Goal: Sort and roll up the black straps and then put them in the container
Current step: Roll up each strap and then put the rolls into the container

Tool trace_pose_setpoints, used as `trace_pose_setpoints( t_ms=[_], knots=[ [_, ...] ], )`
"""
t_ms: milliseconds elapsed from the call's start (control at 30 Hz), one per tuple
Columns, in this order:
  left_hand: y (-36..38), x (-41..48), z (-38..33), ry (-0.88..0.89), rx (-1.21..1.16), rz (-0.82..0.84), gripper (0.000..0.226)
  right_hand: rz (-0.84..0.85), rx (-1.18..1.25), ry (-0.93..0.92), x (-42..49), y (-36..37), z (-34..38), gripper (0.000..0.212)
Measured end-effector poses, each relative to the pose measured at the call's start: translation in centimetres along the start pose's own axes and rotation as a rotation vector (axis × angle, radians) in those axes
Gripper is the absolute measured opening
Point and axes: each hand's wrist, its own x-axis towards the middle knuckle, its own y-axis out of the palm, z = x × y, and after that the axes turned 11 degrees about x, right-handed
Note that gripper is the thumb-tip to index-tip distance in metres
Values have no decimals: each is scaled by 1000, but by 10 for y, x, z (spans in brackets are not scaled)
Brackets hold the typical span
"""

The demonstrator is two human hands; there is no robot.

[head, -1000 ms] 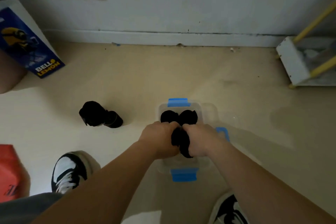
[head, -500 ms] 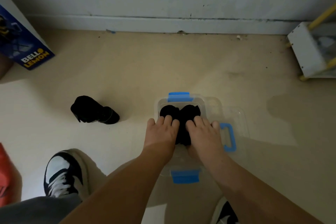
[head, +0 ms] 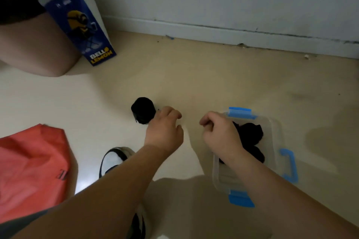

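A rolled black strap lies on the floor left of centre. My left hand is right beside it, touching its right side, fingers curled downward; what is under the palm is hidden. A clear plastic container with blue clips stands to the right, and several rolled black straps lie in it. My right hand hovers over the container's left edge with loosely curled fingers and holds nothing.
A blue paper bag leans by the wall at the back left, next to a brown bin. A red bag lies at the left. My shoe is under my left arm. The wall skirting runs along the back.
Both hands have left the straps they were pressing in the container. My left hand moved left to the roll on the floor, and the view swung left.
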Motion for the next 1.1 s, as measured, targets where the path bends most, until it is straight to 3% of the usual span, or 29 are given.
trace_pose_setpoints(
  t_ms=[100,200,400,500,633,767,900,1100],
  knots=[
    [-16,8,50,-133,182,163,50,67,92,64,10,44,15,25],
    [-25,26,84,-157,250,296,72,172,154,188,17,75,18,23],
    [-16,68,107,-220,142,476,111,269,150,206,49,101,15,72],
    [-2,74,106,-233,85,457,104,382,89,175,65,109,15,83],
    [12,67,98,-260,62,346,72,507,-83,110,76,119,5,91],
    [20,51,87,-255,-3,379,66,468,-314,21,72,119,-8,79],
    [24,39,76,-202,-43,371,59,456,-335,48,61,110,-13,64],
    [1,33,60,-155,-222,356,68,472,-165,167,51,78,-4,73]
  ],
)
